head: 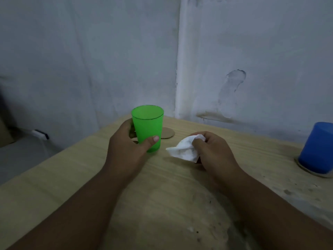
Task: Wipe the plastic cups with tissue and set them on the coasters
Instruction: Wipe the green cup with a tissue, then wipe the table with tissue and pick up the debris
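Observation:
A translucent green plastic cup (147, 125) stands upright, mouth up, near the far corner of the wooden table (171, 186). My left hand (126, 148) wraps its lower part, thumb across the front. Just behind the cup lies a round cardboard coaster (168, 133), partly hidden by it. My right hand (214, 152) rests on the table to the right, clutching a crumpled white tissue (183, 149). At the right edge a blue cup (318, 148) sits upside down on another coaster (313, 173).
Two white walls meet in a corner close behind the table. The table's left edge drops to a grey floor, where a white plug adapter (40, 134) lies. The near tabletop is stained and dusty.

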